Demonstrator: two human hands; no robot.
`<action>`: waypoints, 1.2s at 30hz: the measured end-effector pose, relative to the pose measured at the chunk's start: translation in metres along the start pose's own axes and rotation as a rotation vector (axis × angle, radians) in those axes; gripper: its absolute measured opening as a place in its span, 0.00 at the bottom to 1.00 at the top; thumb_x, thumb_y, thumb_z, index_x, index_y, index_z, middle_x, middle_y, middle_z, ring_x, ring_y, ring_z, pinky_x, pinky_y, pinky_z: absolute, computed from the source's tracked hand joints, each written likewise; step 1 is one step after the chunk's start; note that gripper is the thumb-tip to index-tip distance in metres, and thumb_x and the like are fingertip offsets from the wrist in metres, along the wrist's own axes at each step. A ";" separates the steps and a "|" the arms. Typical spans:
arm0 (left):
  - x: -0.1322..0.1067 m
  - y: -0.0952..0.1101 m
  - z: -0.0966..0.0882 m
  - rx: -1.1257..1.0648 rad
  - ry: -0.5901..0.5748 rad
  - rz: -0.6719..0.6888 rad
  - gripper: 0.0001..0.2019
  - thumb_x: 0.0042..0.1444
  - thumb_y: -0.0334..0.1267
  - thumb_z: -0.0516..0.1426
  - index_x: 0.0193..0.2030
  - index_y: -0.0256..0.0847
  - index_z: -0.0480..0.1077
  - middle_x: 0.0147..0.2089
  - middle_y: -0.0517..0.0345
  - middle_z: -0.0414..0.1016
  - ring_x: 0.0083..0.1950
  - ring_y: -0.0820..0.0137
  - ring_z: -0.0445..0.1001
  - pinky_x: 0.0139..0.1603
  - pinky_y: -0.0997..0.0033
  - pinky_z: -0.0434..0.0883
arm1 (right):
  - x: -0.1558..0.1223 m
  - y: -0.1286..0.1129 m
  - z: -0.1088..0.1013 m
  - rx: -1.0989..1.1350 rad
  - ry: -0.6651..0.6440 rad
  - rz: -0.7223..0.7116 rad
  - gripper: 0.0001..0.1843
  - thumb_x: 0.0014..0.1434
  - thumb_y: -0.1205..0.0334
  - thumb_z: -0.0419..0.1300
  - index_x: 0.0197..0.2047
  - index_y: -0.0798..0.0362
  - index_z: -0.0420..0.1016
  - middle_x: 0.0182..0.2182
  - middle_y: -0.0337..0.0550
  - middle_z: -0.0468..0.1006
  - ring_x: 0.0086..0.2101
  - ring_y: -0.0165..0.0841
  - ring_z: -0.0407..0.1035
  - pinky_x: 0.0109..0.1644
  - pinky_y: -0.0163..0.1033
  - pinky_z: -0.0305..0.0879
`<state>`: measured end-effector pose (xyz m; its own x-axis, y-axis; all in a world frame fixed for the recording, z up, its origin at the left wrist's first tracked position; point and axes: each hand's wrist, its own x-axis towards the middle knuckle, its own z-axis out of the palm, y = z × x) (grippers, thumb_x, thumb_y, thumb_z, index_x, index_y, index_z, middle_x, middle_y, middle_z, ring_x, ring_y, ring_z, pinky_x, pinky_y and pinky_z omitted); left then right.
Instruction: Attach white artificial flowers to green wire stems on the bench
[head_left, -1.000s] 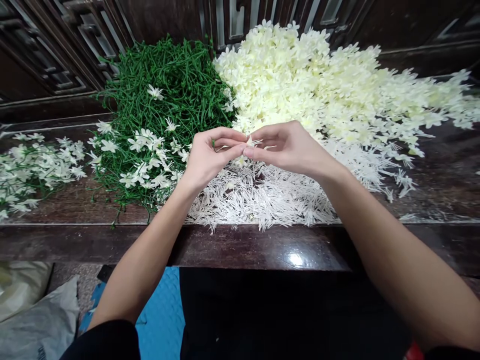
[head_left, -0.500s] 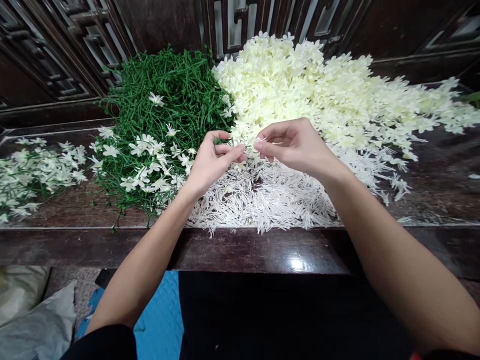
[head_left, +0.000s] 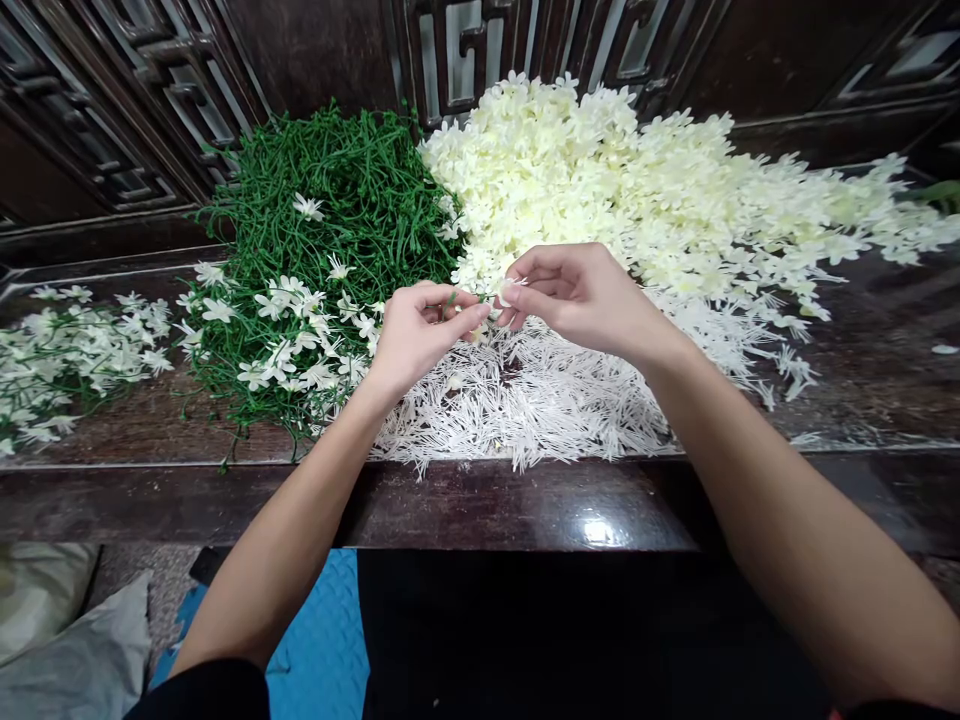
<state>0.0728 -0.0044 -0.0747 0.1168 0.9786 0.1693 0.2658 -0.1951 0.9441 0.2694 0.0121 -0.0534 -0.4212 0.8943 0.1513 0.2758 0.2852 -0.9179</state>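
Dark glossy wooden bench point(head_left: 465, 500) spanned the view, heap of green stems point(head_left: 337, 180) lay at 11 o'clock, mound of cream blossoms point(head_left: 637, 190) at 1 o'clock, spread of white stamens point(head_left: 540, 400) at centre, finished flower sprigs point(head_left: 67, 350) at 9 o'clock.

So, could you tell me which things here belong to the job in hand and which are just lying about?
In use: left hand pinching a green stem; right hand pinching a white stamen sprig; green stem pile; cream petal pile; white stamen pile; finished flowers.
Lying about: grey sacks; blue mat.
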 end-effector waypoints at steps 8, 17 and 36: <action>-0.001 -0.001 0.001 -0.008 -0.028 -0.099 0.16 0.50 0.39 0.71 0.42 0.39 0.72 0.28 0.57 0.78 0.28 0.70 0.79 0.25 0.71 0.70 | -0.001 -0.003 0.001 -0.059 -0.003 0.007 0.07 0.57 0.62 0.68 0.32 0.50 0.73 0.25 0.41 0.81 0.27 0.35 0.76 0.35 0.45 0.77; 0.003 -0.003 0.002 0.051 -0.078 -0.039 0.08 0.67 0.34 0.53 0.38 0.38 0.72 0.39 0.50 0.78 0.36 0.74 0.79 0.32 0.75 0.75 | 0.000 -0.002 0.000 -0.087 0.039 0.025 0.05 0.59 0.64 0.66 0.33 0.50 0.73 0.30 0.44 0.82 0.31 0.37 0.78 0.38 0.47 0.77; 0.002 -0.001 0.000 0.197 -0.150 0.037 0.12 0.69 0.36 0.52 0.38 0.41 0.77 0.30 0.58 0.76 0.28 0.75 0.76 0.35 0.72 0.72 | -0.001 0.000 0.001 -0.161 0.060 -0.007 0.05 0.59 0.62 0.66 0.32 0.49 0.75 0.31 0.45 0.82 0.33 0.40 0.76 0.39 0.49 0.72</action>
<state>0.0726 -0.0025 -0.0759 0.2669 0.9528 0.1445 0.4381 -0.2535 0.8624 0.2685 0.0109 -0.0539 -0.3724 0.9097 0.1838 0.4096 0.3388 -0.8470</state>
